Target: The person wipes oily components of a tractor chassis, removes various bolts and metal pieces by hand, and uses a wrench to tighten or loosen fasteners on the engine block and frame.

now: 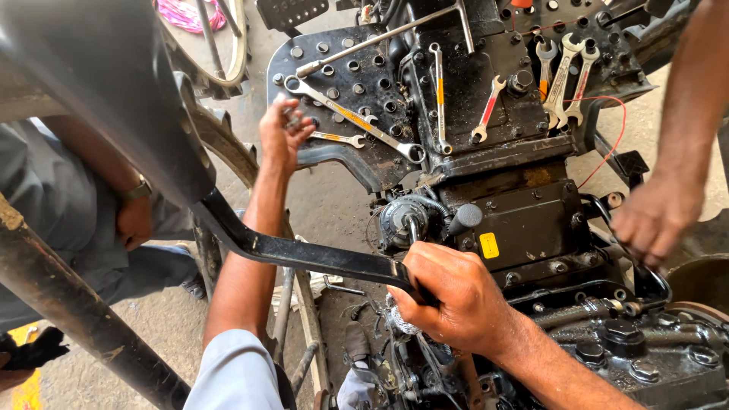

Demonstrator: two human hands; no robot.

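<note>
The right hand (456, 292) gripped the black bar (319, 258) firmly; the left hand (282, 133), pinching small parts, should have stayed steady.

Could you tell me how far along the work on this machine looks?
Seemingly done: spanners are out on the black plate, many holes empty. In hand: the right hand grips the black bar by the round fitting; the left hand holds a small metal part. Left: cannot tell.

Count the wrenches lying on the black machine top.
8 wrenches: long one and short one by the left hand, two in the middle, three top right, one along top. More may be hidden.
</note>
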